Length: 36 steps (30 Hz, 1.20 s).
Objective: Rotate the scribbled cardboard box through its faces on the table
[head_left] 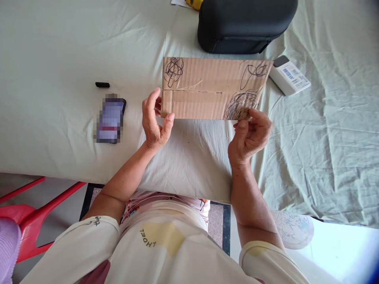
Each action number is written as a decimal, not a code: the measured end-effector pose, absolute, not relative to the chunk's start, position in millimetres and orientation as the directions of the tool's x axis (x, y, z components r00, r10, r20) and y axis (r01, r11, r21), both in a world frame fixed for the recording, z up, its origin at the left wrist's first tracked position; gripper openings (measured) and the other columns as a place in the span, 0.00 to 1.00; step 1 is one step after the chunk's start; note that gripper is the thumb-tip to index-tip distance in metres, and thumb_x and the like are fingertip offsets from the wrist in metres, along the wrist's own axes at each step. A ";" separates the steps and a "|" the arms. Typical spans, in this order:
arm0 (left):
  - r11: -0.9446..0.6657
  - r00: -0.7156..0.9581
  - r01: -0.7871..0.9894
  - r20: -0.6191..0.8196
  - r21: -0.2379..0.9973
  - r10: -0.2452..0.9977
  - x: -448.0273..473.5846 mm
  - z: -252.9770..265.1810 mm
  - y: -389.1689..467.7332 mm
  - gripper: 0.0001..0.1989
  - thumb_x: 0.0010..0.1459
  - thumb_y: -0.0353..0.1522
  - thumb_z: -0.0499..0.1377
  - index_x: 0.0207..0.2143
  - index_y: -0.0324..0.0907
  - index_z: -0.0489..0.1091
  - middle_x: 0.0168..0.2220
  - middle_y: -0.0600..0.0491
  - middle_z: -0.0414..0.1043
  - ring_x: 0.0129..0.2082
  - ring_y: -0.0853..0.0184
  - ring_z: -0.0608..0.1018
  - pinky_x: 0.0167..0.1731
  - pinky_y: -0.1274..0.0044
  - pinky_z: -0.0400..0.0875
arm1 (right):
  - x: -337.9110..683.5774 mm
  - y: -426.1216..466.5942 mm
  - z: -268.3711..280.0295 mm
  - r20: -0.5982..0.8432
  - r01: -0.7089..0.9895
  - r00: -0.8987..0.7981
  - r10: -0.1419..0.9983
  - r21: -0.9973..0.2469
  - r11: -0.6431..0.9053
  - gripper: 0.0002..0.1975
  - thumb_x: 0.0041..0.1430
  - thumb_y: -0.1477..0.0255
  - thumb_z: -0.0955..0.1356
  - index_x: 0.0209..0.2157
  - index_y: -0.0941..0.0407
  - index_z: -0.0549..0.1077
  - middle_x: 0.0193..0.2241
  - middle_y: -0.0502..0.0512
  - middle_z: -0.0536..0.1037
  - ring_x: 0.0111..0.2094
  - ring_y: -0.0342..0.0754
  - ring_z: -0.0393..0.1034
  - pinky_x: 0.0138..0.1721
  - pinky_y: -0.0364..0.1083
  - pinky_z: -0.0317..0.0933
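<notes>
Over creased pale cloth (59,51), scribbled cardboard (201,102); lower left, a red chair (34,223).

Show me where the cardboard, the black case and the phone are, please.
Cardboard (214,86): head view, middle of its scribbled face.
Black case (247,27): head view, middle of its visible part.
Phone (110,119): head view, middle of its pixelated screen.

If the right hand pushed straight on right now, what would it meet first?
The cardboard: the right hand is already at its near right corner. Past that, the line seems to run to the black case, though from this one view the height between them is unclear.
</notes>
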State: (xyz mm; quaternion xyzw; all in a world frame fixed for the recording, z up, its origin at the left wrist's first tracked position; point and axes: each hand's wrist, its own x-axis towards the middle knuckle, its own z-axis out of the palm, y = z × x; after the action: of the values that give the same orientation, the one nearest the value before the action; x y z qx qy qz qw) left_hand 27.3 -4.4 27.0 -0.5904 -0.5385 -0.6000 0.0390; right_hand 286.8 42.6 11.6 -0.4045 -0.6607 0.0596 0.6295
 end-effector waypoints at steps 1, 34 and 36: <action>-0.402 -0.300 0.691 0.745 0.601 0.596 27.1 27.2 -5.4 0.33 0.69 0.61 0.46 0.67 0.55 0.58 0.54 0.47 0.71 0.53 0.58 0.78 0.45 0.68 0.74 | 286.5 41.6 13.0 0.783 0.455 0.118 0.610 -0.589 0.668 0.14 0.74 0.57 0.65 0.54 0.45 0.75 0.39 0.50 0.74 0.31 0.43 0.73 0.31 0.47 0.72; -0.274 -0.161 0.871 0.764 0.408 0.625 26.1 25.4 -8.2 0.21 0.74 0.49 0.48 0.62 0.61 0.71 0.72 0.56 0.65 0.80 0.57 0.54 0.79 0.51 0.31 | 285.5 33.4 22.3 0.700 0.569 0.005 0.715 -0.590 0.573 0.30 0.74 0.52 0.64 0.71 0.45 0.58 0.61 0.66 0.72 0.57 0.61 0.74 0.51 0.60 0.72; -0.311 -0.099 0.859 0.729 0.406 0.678 37.0 25.6 -11.4 0.21 0.73 0.48 0.49 0.63 0.61 0.69 0.72 0.57 0.66 0.80 0.57 0.52 0.79 0.49 0.26 | 285.7 29.7 27.0 0.725 0.622 -0.034 0.688 -0.523 0.583 0.32 0.73 0.52 0.64 0.73 0.44 0.57 0.67 0.65 0.67 0.65 0.66 0.68 0.58 0.67 0.68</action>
State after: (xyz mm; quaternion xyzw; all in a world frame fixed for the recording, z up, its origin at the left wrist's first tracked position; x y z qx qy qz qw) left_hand 37.0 -11.4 25.6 -0.6640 -0.5787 -0.4634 0.0980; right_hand 285.7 29.7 27.0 -0.4557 -0.7184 0.0313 0.5246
